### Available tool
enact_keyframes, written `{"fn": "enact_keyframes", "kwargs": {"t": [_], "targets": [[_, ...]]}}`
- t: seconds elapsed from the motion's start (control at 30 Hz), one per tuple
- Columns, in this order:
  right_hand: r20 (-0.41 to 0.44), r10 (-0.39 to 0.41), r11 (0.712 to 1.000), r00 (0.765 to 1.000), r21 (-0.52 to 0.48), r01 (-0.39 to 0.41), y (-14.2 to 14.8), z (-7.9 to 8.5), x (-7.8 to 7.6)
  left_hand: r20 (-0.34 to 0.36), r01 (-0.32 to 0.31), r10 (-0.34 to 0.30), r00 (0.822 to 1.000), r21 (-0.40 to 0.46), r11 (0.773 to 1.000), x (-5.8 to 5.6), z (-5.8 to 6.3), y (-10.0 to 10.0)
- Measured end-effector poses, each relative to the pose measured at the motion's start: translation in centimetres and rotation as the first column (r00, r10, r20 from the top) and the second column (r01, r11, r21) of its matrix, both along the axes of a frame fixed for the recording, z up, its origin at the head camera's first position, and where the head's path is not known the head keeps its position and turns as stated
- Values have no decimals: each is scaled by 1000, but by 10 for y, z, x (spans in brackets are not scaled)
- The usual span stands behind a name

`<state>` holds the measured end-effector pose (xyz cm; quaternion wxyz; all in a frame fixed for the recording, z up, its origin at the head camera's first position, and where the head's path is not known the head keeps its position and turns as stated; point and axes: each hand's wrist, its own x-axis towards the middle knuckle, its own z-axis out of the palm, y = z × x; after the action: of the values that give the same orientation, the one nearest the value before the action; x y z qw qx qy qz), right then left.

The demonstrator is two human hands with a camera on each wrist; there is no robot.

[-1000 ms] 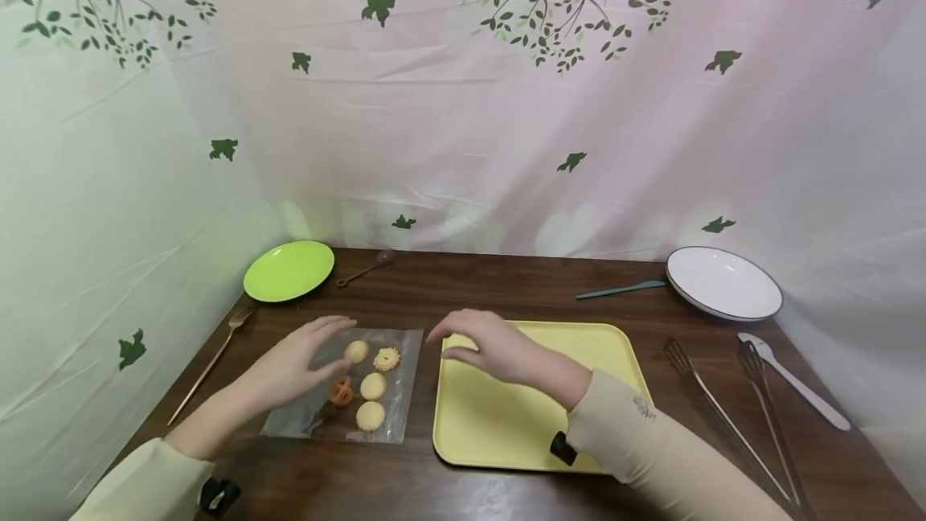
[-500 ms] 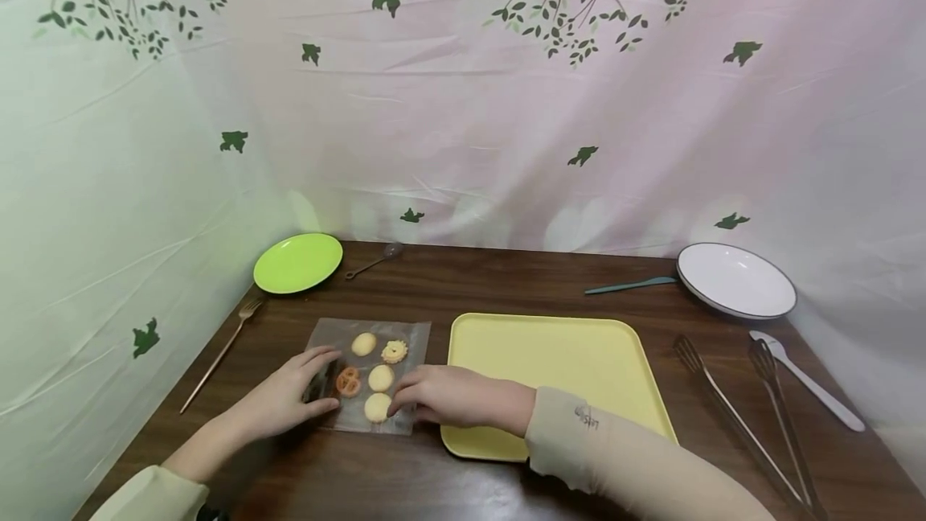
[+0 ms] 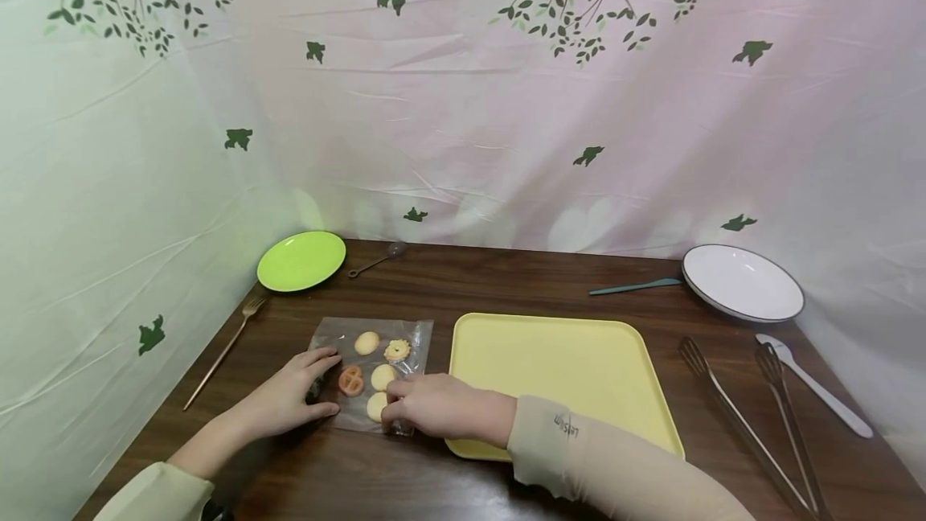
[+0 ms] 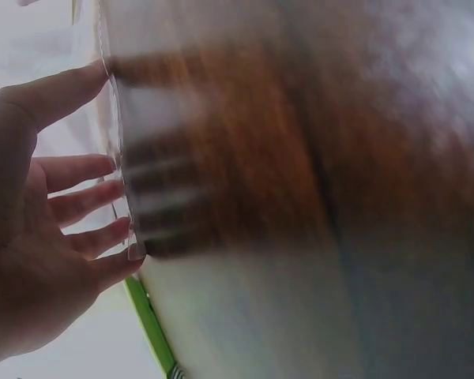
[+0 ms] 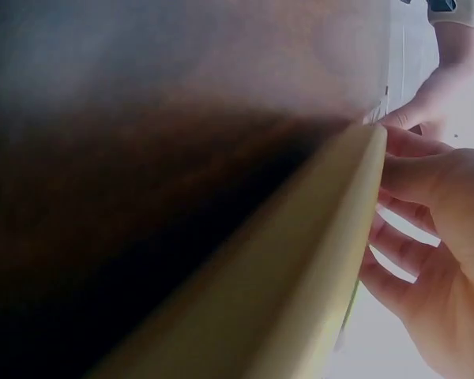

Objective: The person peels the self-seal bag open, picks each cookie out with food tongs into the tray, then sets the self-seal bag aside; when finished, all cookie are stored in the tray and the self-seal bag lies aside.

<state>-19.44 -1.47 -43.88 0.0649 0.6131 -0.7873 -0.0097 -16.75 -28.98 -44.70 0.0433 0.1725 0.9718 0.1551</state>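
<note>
Several round pale cookies (image 3: 366, 343), one with a fluted edge, and an orange-brown pretzel-shaped cookie (image 3: 351, 380) show at a clear plastic bag (image 3: 415, 328) lying left of the tray. My left hand (image 3: 285, 396) rests at the bag's left side, fingers spread and thumb toward the near edge. In the left wrist view its fingertips (image 4: 118, 189) come right to the table surface. My right hand (image 3: 441, 406) is bent down over the bag's near right corner, its fingers overlapping the nearest cookie (image 3: 375, 407). I cannot tell whether they pinch the bag or the cookie.
A yellow tray (image 3: 557, 352) lies under the right forearm. Behind stand a green plate (image 3: 301, 262), a dark spoon (image 3: 376, 260), a teal knife (image 3: 635, 286) and a white dish (image 3: 743, 283). A fork (image 3: 226, 352) lies left; whisk-ended tongs (image 3: 745, 424) and a white knife (image 3: 817, 384) lie right.
Both hands have come down from above the table to the bag's two sides. The right hand moved left off the tray, then a little farther over the nearest cookie.
</note>
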Motion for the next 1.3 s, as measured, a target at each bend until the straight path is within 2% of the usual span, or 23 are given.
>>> {"fn": "enact_keyframes", "kwargs": {"t": [0.2,0.37,0.57,0.63,0.83,0.97,1.1,1.3], "targets": [[-82,-26,1000,996,9,26,-4,-2,4,26,-15,15,1000,8,1000,2,2,4],[-113,-28,1000,993,2,28,0,0,4,11,-8,8,1000,-2,1000,3,2,7],[-209,-9,1000,978,14,12,12,5,3,-16,1,-2,1000,-40,999,1,2,9],[-217,-16,1000,976,15,19,18,7,3,-24,6,-7,1000,-48,999,1,2,9],[-193,-37,999,980,-13,35,31,11,3,-51,21,-23,998,-51,998,2,2,6],[-139,-6,999,990,-33,1,35,12,1,-63,21,-25,998,-53,998,3,3,6],[-70,27,999,997,-35,-30,35,16,-3,-45,29,-31,999,-47,999,2,4,7],[-21,-18,999,1000,-37,18,22,24,-16,-33,30,-32,999,-44,999,1,4,7]]}}
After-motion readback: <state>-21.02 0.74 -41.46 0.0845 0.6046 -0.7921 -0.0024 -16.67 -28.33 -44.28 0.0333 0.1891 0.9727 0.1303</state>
